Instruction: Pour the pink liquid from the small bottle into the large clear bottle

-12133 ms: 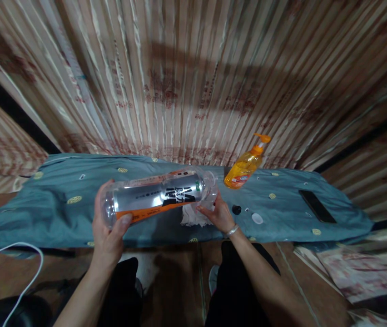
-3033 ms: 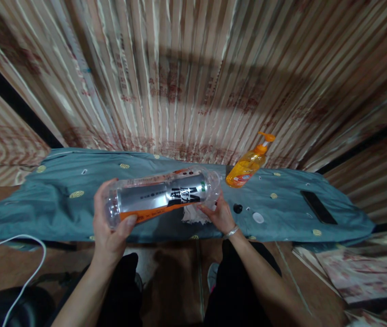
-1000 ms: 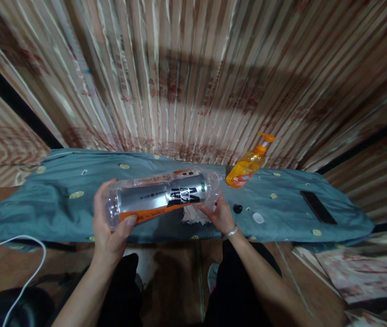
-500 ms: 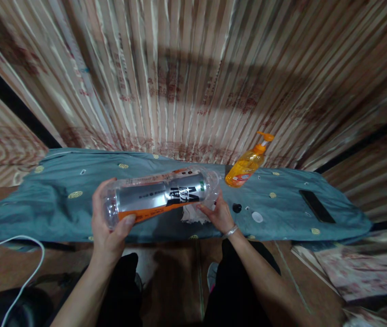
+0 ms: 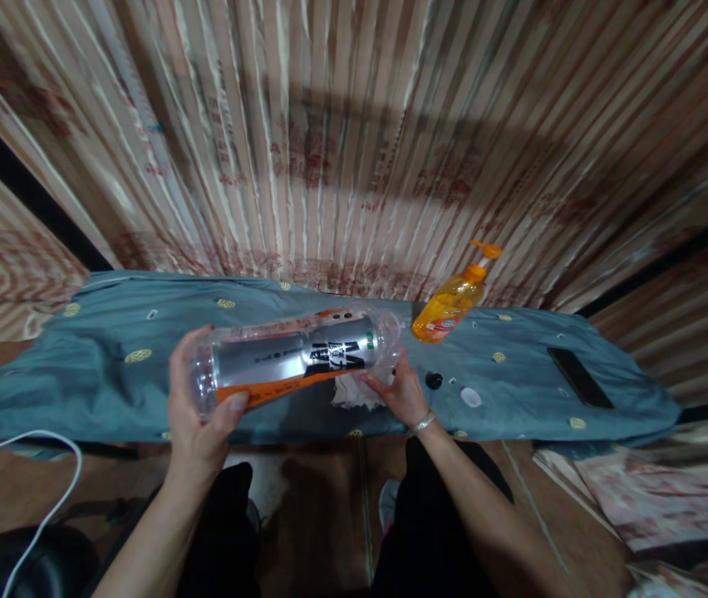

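A clear plastic bottle (image 5: 292, 357) with a silver and orange label lies sideways in the air between my hands, above the cloth-covered table. My left hand (image 5: 201, 399) is wrapped round its left end, thumb on the near side. At the other end, my right hand (image 5: 400, 390) grips the bottle near its narrowing part; some fingers are hidden behind it. Under the bottle, partly covered by it, is a crumpled whitish tissue or cloth (image 5: 354, 393). To the right of my right hand sit a small black cap (image 5: 434, 380) and a pale round disc (image 5: 470, 396).
An orange pump bottle (image 5: 450, 303) stands at the table's back edge. A dark phone (image 5: 580, 377) rests on the right of the teal tablecloth (image 5: 98, 365). Behind hangs a striped curtain (image 5: 354, 149). A white cable (image 5: 48, 519) loops at the lower left.
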Demonstrator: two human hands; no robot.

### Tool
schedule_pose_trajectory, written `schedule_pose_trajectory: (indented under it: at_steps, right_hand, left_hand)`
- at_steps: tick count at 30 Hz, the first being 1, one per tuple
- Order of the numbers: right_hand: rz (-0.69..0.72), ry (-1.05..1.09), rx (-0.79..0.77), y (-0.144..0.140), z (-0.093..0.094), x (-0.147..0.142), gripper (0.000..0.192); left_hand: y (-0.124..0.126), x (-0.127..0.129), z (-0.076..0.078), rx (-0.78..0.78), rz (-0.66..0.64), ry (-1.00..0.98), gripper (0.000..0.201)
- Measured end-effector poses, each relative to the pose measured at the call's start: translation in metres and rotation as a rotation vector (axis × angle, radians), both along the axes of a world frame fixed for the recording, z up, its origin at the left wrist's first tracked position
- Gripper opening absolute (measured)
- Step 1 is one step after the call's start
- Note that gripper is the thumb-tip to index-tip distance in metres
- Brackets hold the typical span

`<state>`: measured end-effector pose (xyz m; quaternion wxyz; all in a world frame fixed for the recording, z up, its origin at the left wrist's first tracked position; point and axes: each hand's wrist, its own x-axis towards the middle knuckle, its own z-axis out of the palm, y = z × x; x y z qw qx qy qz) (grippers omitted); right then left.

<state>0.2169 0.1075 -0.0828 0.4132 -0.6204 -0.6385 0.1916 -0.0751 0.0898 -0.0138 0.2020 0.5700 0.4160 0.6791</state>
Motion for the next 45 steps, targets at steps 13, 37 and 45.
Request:
schedule_pose_trajectory:
  at_steps: [13, 37, 45]
  right_hand:
    - [-0.007, 0.024, -0.014, 0.0000, 0.0003, -0.0005, 0.092]
    - [-0.018, -0.006, 0.015, -0.0010, -0.0011, -0.0017, 0.091]
    - [-0.034, -0.017, 0.024, -0.0007, -0.0036, -0.0018, 0.091]
  left_hand:
    - [-0.0009, -0.0001, 0.0021, -0.024, 0.008, 0.017, 0.077]
    - [-0.0016, 0.0023, 0.0041, -0.008, 0.016, -0.001, 0.075]
    - [-0.0033, 0.0013, 0.0034, -0.040, -0.003, -0.009, 0.078]
